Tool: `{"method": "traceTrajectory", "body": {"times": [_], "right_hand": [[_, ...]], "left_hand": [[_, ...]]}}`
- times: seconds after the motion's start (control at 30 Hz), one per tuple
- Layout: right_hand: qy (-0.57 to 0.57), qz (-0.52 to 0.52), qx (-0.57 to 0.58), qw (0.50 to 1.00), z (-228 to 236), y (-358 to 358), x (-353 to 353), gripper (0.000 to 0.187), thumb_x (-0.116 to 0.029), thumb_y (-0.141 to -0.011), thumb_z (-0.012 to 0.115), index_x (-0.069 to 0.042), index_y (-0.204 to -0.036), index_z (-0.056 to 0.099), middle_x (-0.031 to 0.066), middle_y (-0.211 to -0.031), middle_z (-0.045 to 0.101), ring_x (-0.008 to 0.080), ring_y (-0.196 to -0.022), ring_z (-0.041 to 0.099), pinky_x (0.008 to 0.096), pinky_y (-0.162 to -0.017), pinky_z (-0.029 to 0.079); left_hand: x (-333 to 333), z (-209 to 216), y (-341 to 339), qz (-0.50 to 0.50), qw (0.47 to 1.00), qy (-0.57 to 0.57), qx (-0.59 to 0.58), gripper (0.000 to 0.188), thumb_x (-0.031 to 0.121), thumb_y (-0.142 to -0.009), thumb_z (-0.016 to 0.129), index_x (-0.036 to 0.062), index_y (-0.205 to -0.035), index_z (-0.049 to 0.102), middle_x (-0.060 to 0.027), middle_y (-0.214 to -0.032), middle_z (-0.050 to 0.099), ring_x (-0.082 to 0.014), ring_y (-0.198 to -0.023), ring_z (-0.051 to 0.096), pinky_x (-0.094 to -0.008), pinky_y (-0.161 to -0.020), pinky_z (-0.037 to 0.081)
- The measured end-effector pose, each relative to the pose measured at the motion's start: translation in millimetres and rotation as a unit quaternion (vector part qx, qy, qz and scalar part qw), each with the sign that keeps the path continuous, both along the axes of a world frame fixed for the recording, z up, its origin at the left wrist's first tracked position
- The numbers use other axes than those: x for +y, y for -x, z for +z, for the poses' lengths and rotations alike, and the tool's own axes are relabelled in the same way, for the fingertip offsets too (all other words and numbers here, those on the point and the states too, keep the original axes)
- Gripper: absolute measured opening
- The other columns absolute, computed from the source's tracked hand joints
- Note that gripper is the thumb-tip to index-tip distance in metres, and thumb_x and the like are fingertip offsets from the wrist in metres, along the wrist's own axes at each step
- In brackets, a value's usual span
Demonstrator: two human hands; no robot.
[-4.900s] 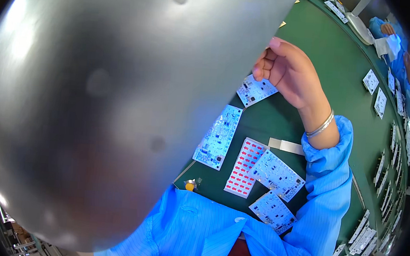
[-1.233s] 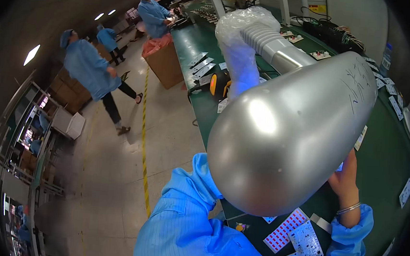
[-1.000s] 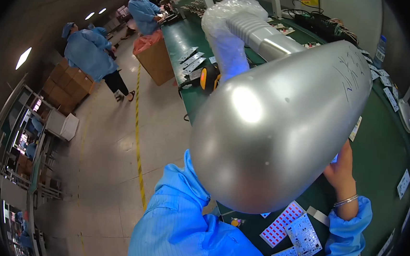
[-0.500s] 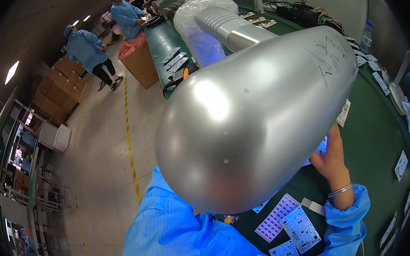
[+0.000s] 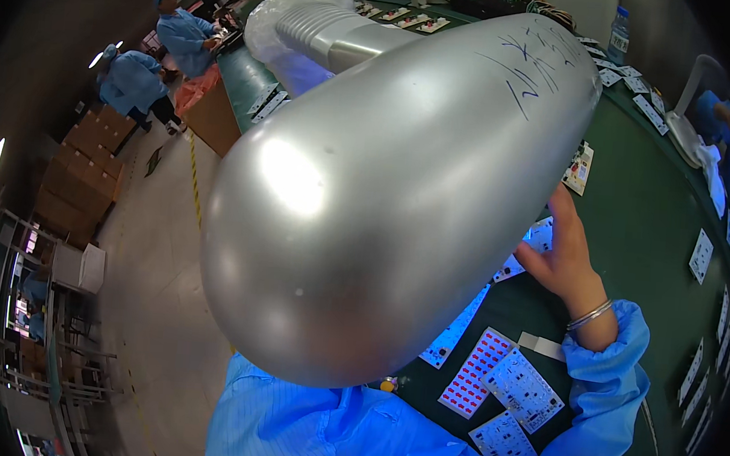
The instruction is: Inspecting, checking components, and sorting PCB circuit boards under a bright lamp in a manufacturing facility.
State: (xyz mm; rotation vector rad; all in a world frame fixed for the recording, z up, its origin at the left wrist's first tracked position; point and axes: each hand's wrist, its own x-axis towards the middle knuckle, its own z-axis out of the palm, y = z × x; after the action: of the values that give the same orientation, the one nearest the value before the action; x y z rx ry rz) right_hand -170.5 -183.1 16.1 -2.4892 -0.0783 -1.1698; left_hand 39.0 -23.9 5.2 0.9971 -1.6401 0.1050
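My right hand (image 5: 569, 265) grips the edge of a white circuit board (image 5: 539, 233) between thumb and fingers. Blue light falls on this board, and part of it is hidden behind a big silver hood (image 5: 384, 204). The same hood covers my left hand. Below my right hand lie a sheet of red stickers (image 5: 475, 378) and a populated white board (image 5: 525, 390), which overlaps another board (image 5: 504, 445). A long bluish board (image 5: 457, 328) shows beside the hood's lower edge. Close to my fingertips, a board with components (image 5: 579, 169) sticks out past the hood.
The hood hangs from a ribbed duct (image 5: 316, 31) above the green table (image 5: 630, 240). More boards (image 5: 651, 113) line the table's far right edge, near a bottle (image 5: 619, 35) and a pale stand (image 5: 685, 133). Co-workers (image 5: 183, 38) and cartons (image 5: 82, 176) are at the left.
The view has shifted, so the hood appears further left. More of the board at my right hand and of the long bluish board shows. My right hand keeps its grip.
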Motion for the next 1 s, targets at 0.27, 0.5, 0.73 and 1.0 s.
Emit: {"method": "traceTrajectory", "body": {"times": [0.27,0.5,0.73,1.0], "right_hand": [[-0.029,0.013,-0.003,0.999,-6,-1,-2,0.066,-0.016,-0.064,0.066,-0.005,-0.119,0.031,0.0142,-0.121,0.038,0.0302,-0.100,0.046,0.0336,-0.081,0.041],[-0.040,0.040,-0.031,0.998,-10,-2,-8,0.065,-0.017,-0.065,0.065,-0.005,-0.119,0.031,0.0133,-0.121,0.038,0.0285,-0.093,0.050,0.0328,-0.075,0.044],[-0.034,0.041,-0.046,0.998,-8,-4,-6,0.064,-0.018,-0.066,0.065,-0.005,-0.119,0.031,0.0131,-0.120,0.039,0.0269,-0.086,0.052,0.0318,-0.072,0.045],[-0.048,0.052,-0.042,0.997,-7,-5,-5,0.064,-0.019,-0.066,0.065,-0.006,-0.119,0.032,0.0123,-0.120,0.040,0.0253,-0.084,0.053,0.0317,-0.070,0.045]], "left_hand": [[-21,-19,15,0.032,0.996,0.067,-0.044,0.089,0.019,-0.059,0.074,0.0075,-0.123,0.014,-0.0230,-0.104,0.043,-0.0272,-0.089,0.050,-0.0366,-0.073,0.044],[-33,-10,19,0.023,0.985,0.152,-0.077,0.090,0.019,-0.058,0.075,0.0098,-0.124,0.014,-0.0237,-0.104,0.043,-0.0282,-0.088,0.051,-0.0371,-0.072,0.045],[-29,-9,12,0.030,0.985,0.140,-0.096,0.090,0.019,-0.057,0.075,0.0115,-0.124,0.016,-0.0233,-0.105,0.042,-0.0278,-0.088,0.050,-0.0373,-0.072,0.045],[-24,-9,11,0.041,0.985,0.138,-0.091,0.090,0.020,-0.056,0.075,0.0117,-0.124,0.017,-0.0231,-0.105,0.042,-0.0273,-0.088,0.050,-0.0368,-0.072,0.045]]}}
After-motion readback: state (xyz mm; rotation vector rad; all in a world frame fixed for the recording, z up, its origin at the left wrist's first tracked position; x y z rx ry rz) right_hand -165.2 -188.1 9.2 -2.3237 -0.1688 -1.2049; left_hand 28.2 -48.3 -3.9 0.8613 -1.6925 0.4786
